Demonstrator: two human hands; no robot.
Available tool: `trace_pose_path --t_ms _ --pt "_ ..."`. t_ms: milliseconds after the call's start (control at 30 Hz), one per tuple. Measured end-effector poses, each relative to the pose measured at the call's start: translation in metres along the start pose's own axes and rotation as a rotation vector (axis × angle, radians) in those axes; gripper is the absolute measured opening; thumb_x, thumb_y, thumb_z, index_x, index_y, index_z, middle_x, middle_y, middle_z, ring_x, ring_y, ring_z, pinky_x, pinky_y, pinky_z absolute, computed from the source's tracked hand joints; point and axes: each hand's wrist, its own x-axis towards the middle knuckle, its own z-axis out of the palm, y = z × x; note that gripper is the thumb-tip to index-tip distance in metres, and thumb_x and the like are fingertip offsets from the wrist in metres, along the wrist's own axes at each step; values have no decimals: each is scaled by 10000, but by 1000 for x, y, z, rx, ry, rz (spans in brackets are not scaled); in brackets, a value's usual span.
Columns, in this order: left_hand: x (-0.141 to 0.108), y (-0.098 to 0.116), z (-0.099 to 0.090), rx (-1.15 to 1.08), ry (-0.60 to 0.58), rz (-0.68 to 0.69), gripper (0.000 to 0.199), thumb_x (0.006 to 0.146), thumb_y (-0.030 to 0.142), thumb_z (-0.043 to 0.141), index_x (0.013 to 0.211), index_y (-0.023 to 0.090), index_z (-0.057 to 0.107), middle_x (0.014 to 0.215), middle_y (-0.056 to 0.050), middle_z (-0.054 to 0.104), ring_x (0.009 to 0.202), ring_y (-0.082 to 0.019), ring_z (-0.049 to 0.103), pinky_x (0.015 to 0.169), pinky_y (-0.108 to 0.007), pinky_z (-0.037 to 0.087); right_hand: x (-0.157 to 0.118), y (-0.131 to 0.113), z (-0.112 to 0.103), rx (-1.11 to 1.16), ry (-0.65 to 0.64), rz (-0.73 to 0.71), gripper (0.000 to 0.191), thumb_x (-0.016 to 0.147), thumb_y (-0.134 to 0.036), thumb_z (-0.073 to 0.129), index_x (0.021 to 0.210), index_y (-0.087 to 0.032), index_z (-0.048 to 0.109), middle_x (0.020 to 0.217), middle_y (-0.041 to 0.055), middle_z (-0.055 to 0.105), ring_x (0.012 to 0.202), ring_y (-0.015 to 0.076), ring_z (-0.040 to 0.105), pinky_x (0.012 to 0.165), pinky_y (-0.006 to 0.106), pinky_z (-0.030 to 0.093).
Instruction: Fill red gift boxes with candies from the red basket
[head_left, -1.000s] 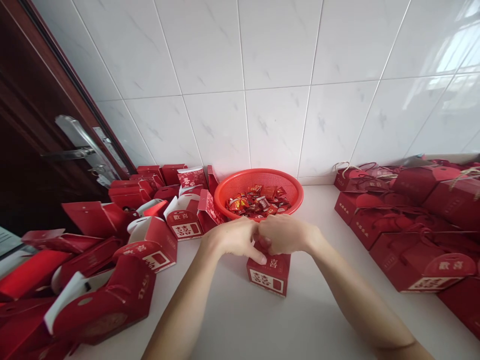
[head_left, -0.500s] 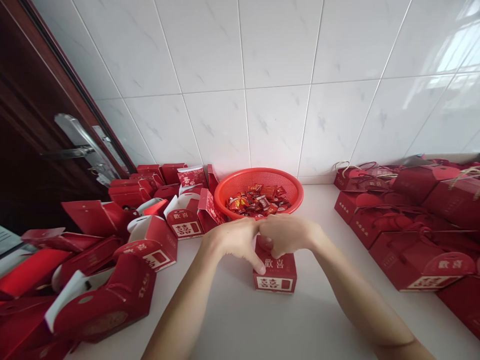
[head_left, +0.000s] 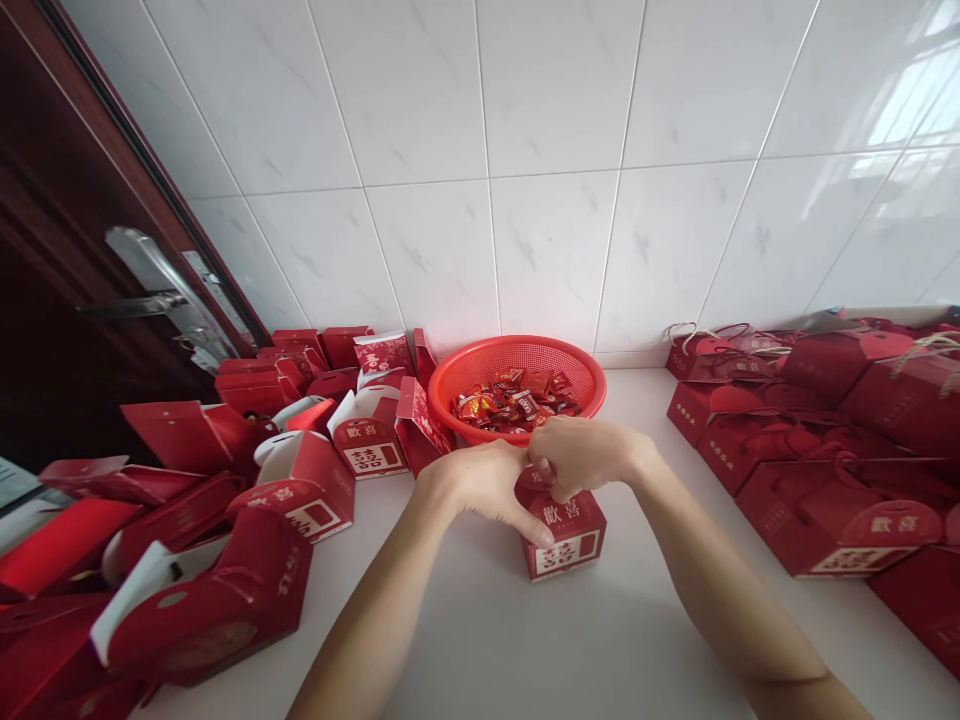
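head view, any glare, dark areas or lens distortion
Head view: window glare on the tiled wall at upper right; head view: the door at left is dark; head view: tile joints fan out upward, suggesting a wide-angle lens; head view: left hand, right hand and handled box look fairly sharp.

A hand could slide in low over the table (head_left: pixel 480 660), between the two forearms (head_left: pixel 382 600), and meet the front of the red box (head_left: pixel 566 550). The left hand (head_left: pixel 487 485) and right hand (head_left: pixel 589 455) cover much of its top and back, blocking a straight descent there. Just behind them stands the basket (head_left: pixel 517 343), near the tiled wall (head_left: pixel 555 230); its open top can be reached from above. Leftward, open boxes (head_left: pixel 322 485) with raised flaps crowd the way. Rightward, beyond the right forearm, a strip of table gives passage up to the packed boxes (head_left: pixel 795 515).
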Motion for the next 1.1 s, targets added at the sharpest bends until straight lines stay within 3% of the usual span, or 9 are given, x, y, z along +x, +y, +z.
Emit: trace_pose_path --t_ms 167,333,433,700,900,1000,1100 --pt "0 3 1 25 -7 -73 770 539 627 824 1203 283 641 1260 -41 691 1057 -290 679 766 -300 517 1 -5 1 -9 -20 2 93 698 -193 669 630 -173 609 620 6 532 605 152 469 530 281 294" --pt "1 2 1 34 -10 -62 756 533 621 826 1187 283 654 1217 -34 707 1035 -282 684 746 -297 512 4 -4 3 -46 -25 -10 79 696 -178 646 627 -172 608 589 -1 509 573 148 450 527 287 281" --pt "1 2 3 36 -13 -27 795 483 584 864 1189 286 650 1191 -28 712 1028 -281 682 737 -301 509 5 -2 3 -53 -12 -24 21 669 -168 657 669 -166 636 635 9 548 604 155 470 529 285 282" --pt "4 9 7 51 30 -44 714 512 625 835 1091 241 670 1059 -41 734 956 -287 692 626 -298 482 -3 5 4 -29 13 1 140 666 -150 668 795 -156 719 753 43 663 738 191 558 572 273 311" --pt "9 16 11 46 111 89 706 589 572 813 1192 261 621 1189 -42 709 1080 -297 659 772 -311 499 -24 17 12 58 124 26 160 725 -123 623 864 -156 695 845 48 685 747 177 574 584 265 347" --pt "13 21 16 99 146 61 602 660 570 756 1142 234 625 1102 -70 728 1028 -317 675 734 -327 501 -40 20 17 118 254 68 216 759 -129 605 964 -150 669 983 79 677 834 189 601 665 270 405" --pt "18 24 20 130 204 89 610 703 588 719 1186 236 596 1141 -93 719 1076 -340 663 780 -354 507 -55 18 27 141 279 110 360 777 -185 647 1136 -161 627 1156 119 644 1009 251 605 816 333 454"
